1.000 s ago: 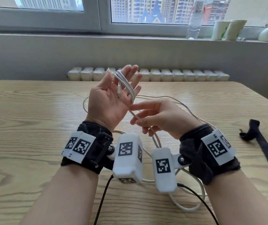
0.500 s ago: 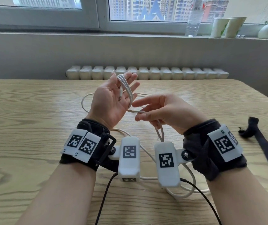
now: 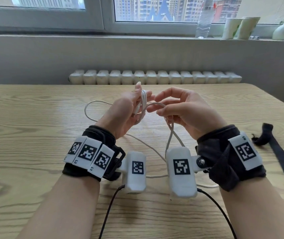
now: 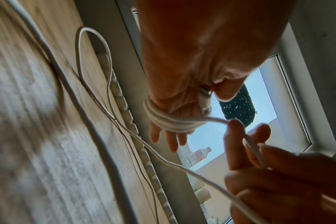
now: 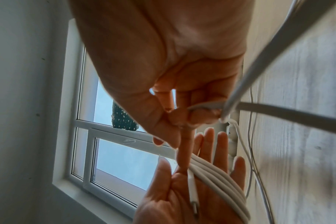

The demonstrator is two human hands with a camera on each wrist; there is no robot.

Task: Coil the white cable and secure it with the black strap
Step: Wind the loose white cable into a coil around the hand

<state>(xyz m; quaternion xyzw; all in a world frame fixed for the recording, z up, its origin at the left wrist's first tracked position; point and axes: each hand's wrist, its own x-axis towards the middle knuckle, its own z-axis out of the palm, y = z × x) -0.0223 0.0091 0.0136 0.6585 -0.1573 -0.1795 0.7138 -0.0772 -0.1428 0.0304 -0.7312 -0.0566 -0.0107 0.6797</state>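
Observation:
The white cable (image 3: pixel 143 100) is wound in several turns round the straight fingers of my left hand (image 3: pixel 134 104), which is raised above the table with its thumb up. In the right wrist view the coil (image 5: pixel 217 177) crosses the fingers, and the cable's plug (image 5: pixel 192 189) lies along the palm. My right hand (image 3: pixel 160 110) pinches the free run of cable just right of the coil, arching a loop towards it. The rest of the cable (image 3: pixel 89 111) trails loose on the table. The black strap (image 3: pixel 279 152) lies flat at the right, untouched.
The wooden table (image 3: pixel 34 135) fills the view, with its far edge by a white radiator (image 3: pixel 155 77). A bottle (image 3: pixel 204 18), two cups (image 3: pixel 241 27) and a small vase (image 3: pixel 282 31) stand on the windowsill. Black camera leads (image 3: pixel 110 207) hang under my wrists.
My left hand has turned from palm-up to edge-on and dropped a little. My right hand has risen and carried the cable up beside the coil. Less slack lies near the table's front.

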